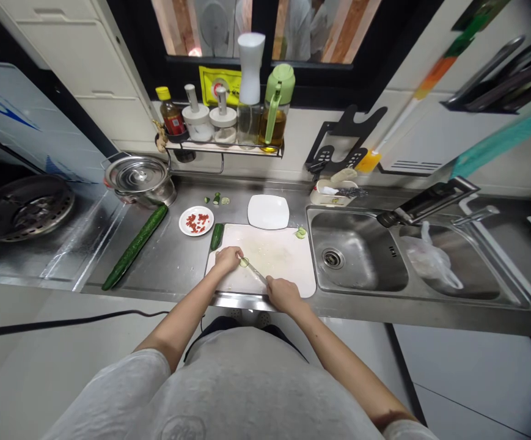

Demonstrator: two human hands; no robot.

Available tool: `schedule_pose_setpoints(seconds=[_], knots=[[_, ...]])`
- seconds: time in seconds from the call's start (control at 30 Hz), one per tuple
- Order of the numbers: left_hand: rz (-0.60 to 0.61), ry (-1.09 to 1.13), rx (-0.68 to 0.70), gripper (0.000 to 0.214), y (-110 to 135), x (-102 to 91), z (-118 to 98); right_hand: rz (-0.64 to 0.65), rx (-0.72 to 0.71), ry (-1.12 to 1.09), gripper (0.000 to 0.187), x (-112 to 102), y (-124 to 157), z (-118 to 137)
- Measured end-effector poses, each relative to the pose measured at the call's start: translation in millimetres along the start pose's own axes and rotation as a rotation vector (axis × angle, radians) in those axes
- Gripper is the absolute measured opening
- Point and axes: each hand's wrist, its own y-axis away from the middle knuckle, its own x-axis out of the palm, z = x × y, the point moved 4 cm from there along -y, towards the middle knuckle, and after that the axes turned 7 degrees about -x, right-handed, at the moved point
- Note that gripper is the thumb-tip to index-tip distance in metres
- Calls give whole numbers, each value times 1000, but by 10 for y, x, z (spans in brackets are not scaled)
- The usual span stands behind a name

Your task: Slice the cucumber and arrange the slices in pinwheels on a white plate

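On the white cutting board (283, 256) my left hand (227, 258) is curled down over a small piece of cucumber (244, 262) at the board's left side. My right hand (283, 294) is closed round the handle of a knife (255, 272), whose blade points up-left and meets the cucumber piece beside my left fingers. A short cucumber section (216, 236) lies at the board's upper left corner. A few cut slices (300, 232) sit at its upper right corner.
A long whole cucumber (135, 247) lies on the steel counter to the left. Behind the board are a small plate of red chilli pieces (196, 220), an empty white square plate (268, 211) and a lidded pot (139, 177). A double sink (359, 260) is on the right.
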Motion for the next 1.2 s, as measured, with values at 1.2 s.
schedule_pose_setpoints(seconds=[1.2], knots=[[0,-28,4,21,-12,-13,4,31,-14,-28,31,190,23,-40]])
